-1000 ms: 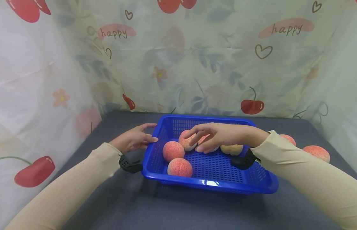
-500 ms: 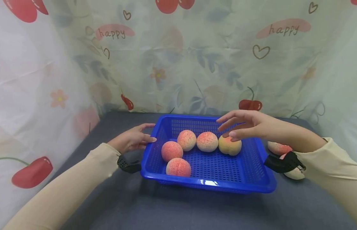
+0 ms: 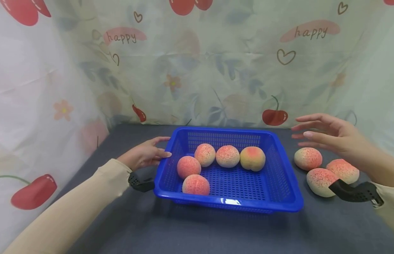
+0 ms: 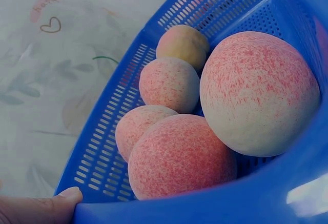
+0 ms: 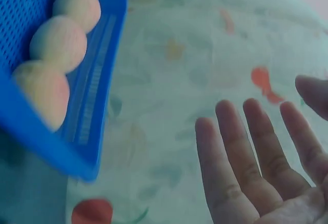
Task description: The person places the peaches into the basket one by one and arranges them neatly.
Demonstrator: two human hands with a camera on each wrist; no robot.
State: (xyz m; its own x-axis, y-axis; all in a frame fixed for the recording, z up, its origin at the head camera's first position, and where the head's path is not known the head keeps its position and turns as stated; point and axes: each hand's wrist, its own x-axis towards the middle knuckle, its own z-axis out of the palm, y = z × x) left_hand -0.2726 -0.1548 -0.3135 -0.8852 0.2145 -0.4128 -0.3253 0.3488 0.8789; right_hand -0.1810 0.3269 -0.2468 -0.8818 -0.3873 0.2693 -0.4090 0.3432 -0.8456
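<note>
A blue plastic basket (image 3: 230,201) with slotted walls holds several peaches, among them a yellowish peach (image 3: 252,158) and a pink peach (image 3: 196,185). My left hand (image 3: 145,154) grips the basket's left rim, thumb on top and the index finger stretched along the outside. In the left wrist view only the thumb (image 4: 46,208) shows, at the rim. My right hand (image 3: 335,135) is in the air right of the basket, fingers spread and holding nothing. Below it on the table lie three peaches: a back-left peach (image 3: 308,158), a front peach (image 3: 321,181) and a right peach (image 3: 343,170).
A dark grey tabletop (image 3: 197,233) lies under the basket. A pale patterned curtain (image 3: 203,88) hangs behind and at both sides. Black camera mounts sit on both wrists, the right mount (image 3: 356,192) just in front of the loose peaches.
My right hand has moved from above the basket to the right, over the loose peaches, uncovering the back row of peaches in the basket. My left hand has stayed at the rim.
</note>
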